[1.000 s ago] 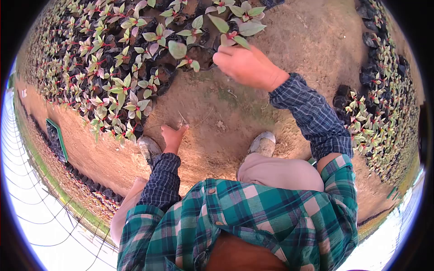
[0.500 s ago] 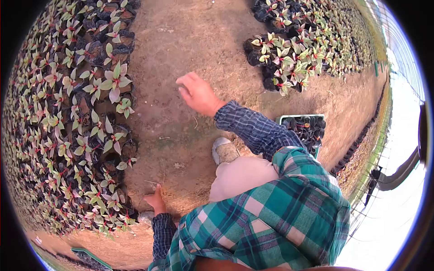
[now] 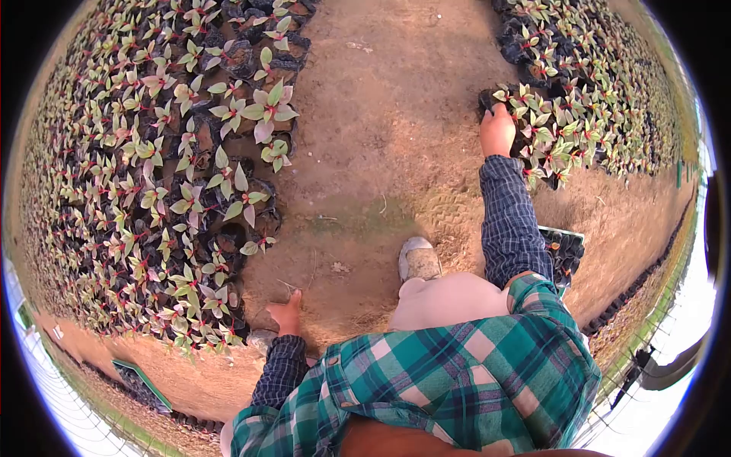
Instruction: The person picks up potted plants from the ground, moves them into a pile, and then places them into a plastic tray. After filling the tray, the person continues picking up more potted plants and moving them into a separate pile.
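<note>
My right hand (image 3: 498,132) reaches to the near left corner of the right-hand block of potted seedlings (image 3: 567,129). Its fingers are curled at a black pot there, partly hidden behind the hand. Low on the left, my left hand (image 3: 286,313) hangs over the soil beside my shoe, thumb raised, with nothing visible in it. Close by it stands the large left block of seedlings (image 3: 152,198) in black bags, with green and pinkish leaves.
A green-rimmed tray (image 3: 563,251) of black pots lies right of my knee. Another green-edged tray (image 3: 141,385) is at the lower left. A bare dirt path (image 3: 381,114) runs between the blocks. My other shoe (image 3: 419,259) rests on it.
My right hand has moved from above the path to the right-hand seedling block and onto a pot at its corner. The view has shifted. My left hand stays low near the left block.
</note>
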{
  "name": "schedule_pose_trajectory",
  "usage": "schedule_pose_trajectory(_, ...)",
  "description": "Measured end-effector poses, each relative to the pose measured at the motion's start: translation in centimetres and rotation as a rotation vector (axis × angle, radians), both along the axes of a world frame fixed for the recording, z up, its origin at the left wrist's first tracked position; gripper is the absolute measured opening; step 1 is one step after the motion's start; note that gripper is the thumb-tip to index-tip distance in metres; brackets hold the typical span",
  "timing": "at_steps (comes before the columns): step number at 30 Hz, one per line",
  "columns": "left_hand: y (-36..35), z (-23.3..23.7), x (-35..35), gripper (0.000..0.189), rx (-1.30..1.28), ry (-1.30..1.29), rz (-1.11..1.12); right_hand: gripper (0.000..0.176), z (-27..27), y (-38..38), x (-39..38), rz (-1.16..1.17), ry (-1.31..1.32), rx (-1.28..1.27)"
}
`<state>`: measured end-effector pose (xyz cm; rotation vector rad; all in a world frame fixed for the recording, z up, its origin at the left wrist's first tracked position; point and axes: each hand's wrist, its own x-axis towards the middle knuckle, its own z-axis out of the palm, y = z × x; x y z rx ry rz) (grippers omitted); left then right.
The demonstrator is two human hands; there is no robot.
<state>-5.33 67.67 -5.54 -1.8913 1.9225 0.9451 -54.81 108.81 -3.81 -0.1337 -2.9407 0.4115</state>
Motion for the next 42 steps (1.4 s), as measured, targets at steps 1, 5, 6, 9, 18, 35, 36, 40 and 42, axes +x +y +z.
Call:
schedule_pose_trajectory(1, 0.1, 0.1, 0.1, 0.1, -0.006, 0.003, 0.017, 0.019, 1.0, -0.3, 0.5, 0.023, 0.033, -0.041)
schedule_pose_trajectory(5, 0.7, 1.3, -1.1, 0.097, -0.018, 0.011, -0.018, 0.013, 3.8, -5.2, 1.1, 0.266, 0.051, -0.29)
schedule_pose_trajectory(6, 0.7, 1.4, -1.1, 0.096, -0.016, 0.032, -0.028, 0.014, 3.9, -6.5, 0.1, 0.362, 0.041, -0.322)
schedule_pose_trajectory(9, 0.3, 0.0, 0.3, 0.097, -0.03, -0.005, -0.021, 0.02, 6.0, -11.4, -3.3, 0.633, -0.028, -0.293)
schedule_pose_trajectory(18, 0.4, 0.4, -0.1, 0.096, -0.044, -0.08, -0.035, 0.021, 5.9, -22.8, -13.9, 1.112, -0.061, -0.164)
schedule_pose_trajectory(35, 0.7, 2.7, -2.3, 0.075, 0.192, 0.094, 0.207, 0.037, 0.8, -1.7, -0.4, -0.205, 0.178, -0.228)
schedule_pose_trajectory(36, 0.6, 2.8, -2.5, 0.08, 0.185, 0.038, 0.183, 0.042, 1.4, -0.3, -0.2, -0.292, 0.166, -0.185)
schedule_pose_trajectory(40, -0.1, 2.1, -1.7, 0.094, 0.23, -0.027, 0.196, 0.051, 2.6, 2.0, -1.3, -0.425, -0.088, -0.034)
schedule_pose_trajectory(42, -0.5, 0.7, -0.2, 0.096, 0.221, 0.032, 0.211, 0.044, -0.2, 3.1, -2.5, -0.354, -0.097, 0.117)
